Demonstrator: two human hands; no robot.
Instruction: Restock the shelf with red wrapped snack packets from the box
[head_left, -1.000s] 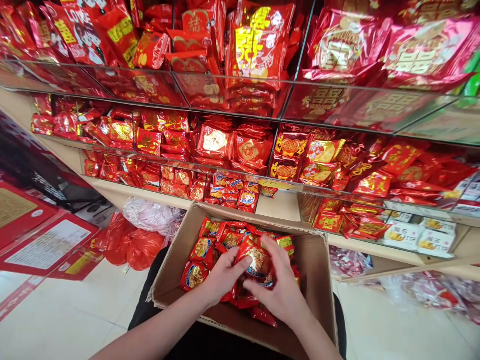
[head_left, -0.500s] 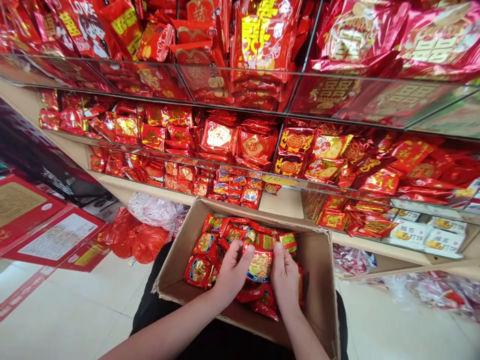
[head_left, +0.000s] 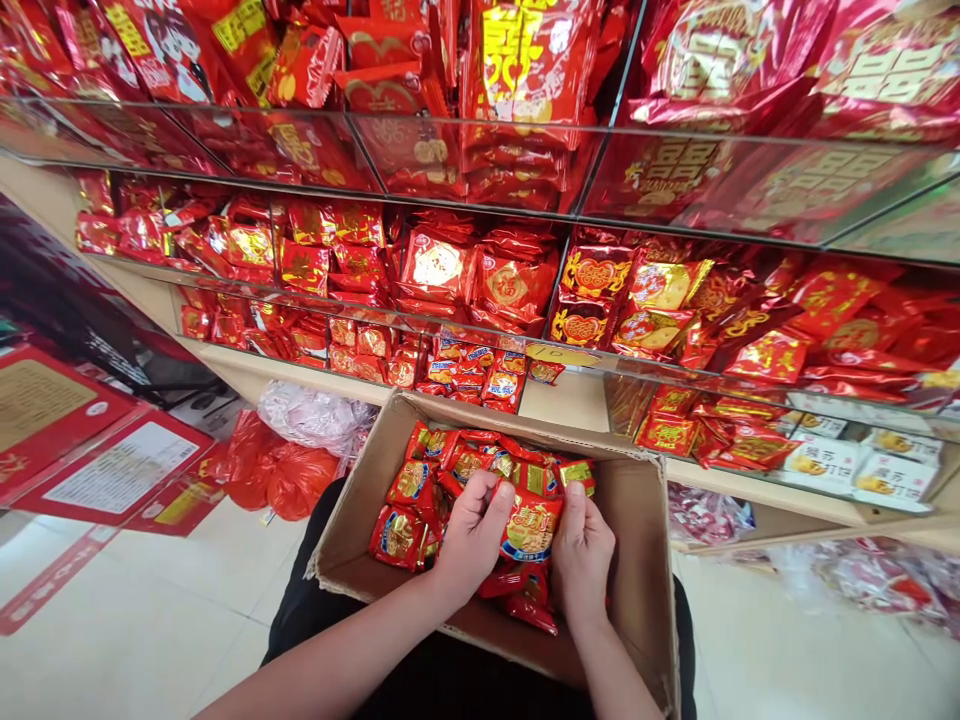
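A small red snack packet (head_left: 529,528) with yellow lettering and a picture on its front is held above the cardboard box (head_left: 637,580). My left hand (head_left: 474,535) pinches its left side, thumb on top and fingers curled. At the packet's right edge, my right hand (head_left: 585,555) is closed, its thumb pointing up; its fingertips are hidden behind the packet. Similar red packets (head_left: 397,537) lie in the box, mostly in its left and middle parts. The open box rests on my lap.
Ahead, tiered shelves with clear plastic fronts (head_left: 480,150) hold many red and gold packets. White boxes (head_left: 817,462) stand on the lower right shelf. Red plastic bags (head_left: 300,480) and a red carton (head_left: 120,470) are on the floor at left; clear bags (head_left: 870,590) lie at right.
My right hand has shifted slightly right, its thumb moving off the packet's front, so more of the packet shows. My left hand still pinches it. The view has shifted slightly.
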